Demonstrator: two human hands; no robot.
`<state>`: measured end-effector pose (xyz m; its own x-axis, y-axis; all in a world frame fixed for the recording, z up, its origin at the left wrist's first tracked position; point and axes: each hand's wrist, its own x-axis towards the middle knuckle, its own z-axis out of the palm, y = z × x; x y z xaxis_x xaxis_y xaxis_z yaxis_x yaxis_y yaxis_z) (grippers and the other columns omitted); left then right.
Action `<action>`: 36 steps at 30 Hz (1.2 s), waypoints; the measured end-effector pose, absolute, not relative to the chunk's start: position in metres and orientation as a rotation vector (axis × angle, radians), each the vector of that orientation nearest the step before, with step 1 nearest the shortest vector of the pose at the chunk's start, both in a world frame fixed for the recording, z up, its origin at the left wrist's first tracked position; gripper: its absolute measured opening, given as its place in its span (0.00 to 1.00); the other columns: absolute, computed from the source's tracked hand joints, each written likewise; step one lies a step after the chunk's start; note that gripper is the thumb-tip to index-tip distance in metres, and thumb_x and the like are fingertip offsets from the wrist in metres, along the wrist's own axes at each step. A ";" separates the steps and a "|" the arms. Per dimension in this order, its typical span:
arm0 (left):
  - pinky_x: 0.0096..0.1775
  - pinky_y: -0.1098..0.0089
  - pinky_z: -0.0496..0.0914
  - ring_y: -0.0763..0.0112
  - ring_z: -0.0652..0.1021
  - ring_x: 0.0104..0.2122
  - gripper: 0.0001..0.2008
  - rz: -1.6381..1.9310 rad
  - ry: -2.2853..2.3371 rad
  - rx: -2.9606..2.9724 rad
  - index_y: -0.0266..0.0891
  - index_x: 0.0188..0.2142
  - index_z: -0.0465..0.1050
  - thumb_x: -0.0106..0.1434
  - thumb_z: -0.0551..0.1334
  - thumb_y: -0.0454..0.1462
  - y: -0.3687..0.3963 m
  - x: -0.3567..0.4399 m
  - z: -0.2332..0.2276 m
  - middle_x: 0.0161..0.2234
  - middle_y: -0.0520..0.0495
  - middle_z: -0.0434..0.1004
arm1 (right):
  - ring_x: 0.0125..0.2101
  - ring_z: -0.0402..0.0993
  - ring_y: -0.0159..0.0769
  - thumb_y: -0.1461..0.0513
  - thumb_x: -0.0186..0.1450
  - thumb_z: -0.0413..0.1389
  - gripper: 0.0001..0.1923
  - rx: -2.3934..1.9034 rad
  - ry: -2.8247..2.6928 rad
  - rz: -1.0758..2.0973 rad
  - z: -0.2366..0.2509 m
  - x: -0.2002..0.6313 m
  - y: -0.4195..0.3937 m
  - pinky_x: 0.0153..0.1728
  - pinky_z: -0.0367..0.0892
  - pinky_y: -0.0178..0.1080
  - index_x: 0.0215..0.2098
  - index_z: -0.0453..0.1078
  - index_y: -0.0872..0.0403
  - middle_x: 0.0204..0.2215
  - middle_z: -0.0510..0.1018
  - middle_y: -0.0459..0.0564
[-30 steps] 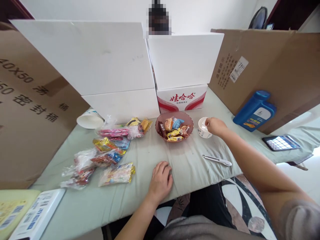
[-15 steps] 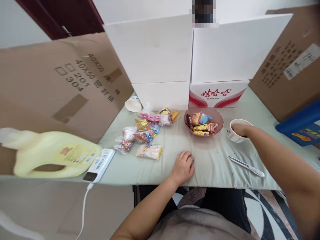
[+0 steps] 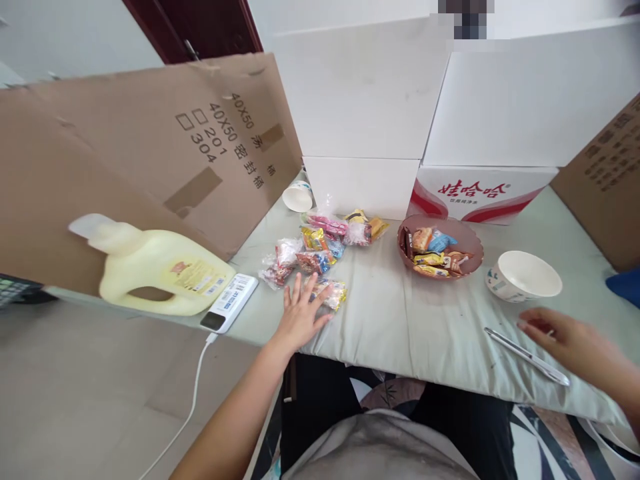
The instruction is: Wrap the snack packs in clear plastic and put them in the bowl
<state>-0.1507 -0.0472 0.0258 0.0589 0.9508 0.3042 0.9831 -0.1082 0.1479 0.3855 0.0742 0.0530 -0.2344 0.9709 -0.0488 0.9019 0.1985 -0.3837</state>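
My left hand [image 3: 301, 313], fingers spread, reaches onto a clear wrapped snack packet [image 3: 334, 293] with yellow ends. Just beyond its fingertips lies a pile of wrapped sweets [image 3: 316, 260] in red, pink, yellow and blue. My right hand [image 3: 570, 337] hovers with loosely bent fingers between a white paper bowl [image 3: 530, 277] and a slim silver-white tool [image 3: 527, 357], whose kind I cannot make out. Nothing shows in that hand. A pinkish see-through bowl [image 3: 475, 263] at centre right holds several wrapped sweets [image 3: 435, 253].
White boxes [image 3: 363, 187] stand along the back, with brown cardboard [image 3: 150, 167] on the left and right. A paper cup [image 3: 299, 195] lies tipped beside them. At the left edge are a pale yellow jug [image 3: 165, 267] and a white device [image 3: 231, 303] with a cable.
My right hand has come out of the paper bowl and moved toward me. My left hand has gone left onto the snack packet, its fingers spreading. The view has shifted left.
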 end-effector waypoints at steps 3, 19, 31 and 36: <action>0.57 0.40 0.60 0.42 0.53 0.65 0.25 -0.516 -2.003 -2.227 0.47 0.59 0.64 0.63 0.61 0.42 -0.056 -0.156 0.009 0.63 0.39 0.60 | 0.27 0.77 0.47 0.41 0.59 0.53 0.17 -1.603 -2.254 0.343 0.016 0.377 0.035 0.27 0.69 0.49 0.33 0.72 0.41 0.30 0.79 0.56; 0.46 0.60 0.73 0.63 0.73 0.43 0.12 -0.986 -1.618 -2.398 0.41 0.39 0.75 0.66 0.53 0.30 -0.033 -0.060 0.011 0.41 0.44 0.74 | 0.43 0.70 0.45 0.59 0.68 0.46 0.15 -1.522 -2.258 -0.049 -0.007 0.338 -0.007 0.45 0.68 0.48 0.49 0.68 0.53 0.41 0.76 0.55; 0.46 0.57 0.69 0.59 0.72 0.43 0.12 -1.050 -1.610 -2.385 0.38 0.44 0.72 0.65 0.54 0.30 -0.023 0.007 0.004 0.39 0.41 0.73 | 0.44 0.73 0.39 0.64 0.70 0.44 0.14 -1.224 -2.208 0.527 0.022 0.237 -0.017 0.44 0.71 0.43 0.52 0.64 0.52 0.43 0.74 0.54; 0.51 0.52 0.66 0.57 0.72 0.49 0.15 -1.059 -1.481 -2.400 0.38 0.50 0.70 0.64 0.56 0.31 -0.043 0.000 0.004 0.46 0.40 0.74 | 0.41 0.73 0.39 0.67 0.69 0.44 0.17 -1.212 -2.372 0.523 0.028 0.195 -0.011 0.41 0.71 0.42 0.53 0.65 0.53 0.42 0.73 0.54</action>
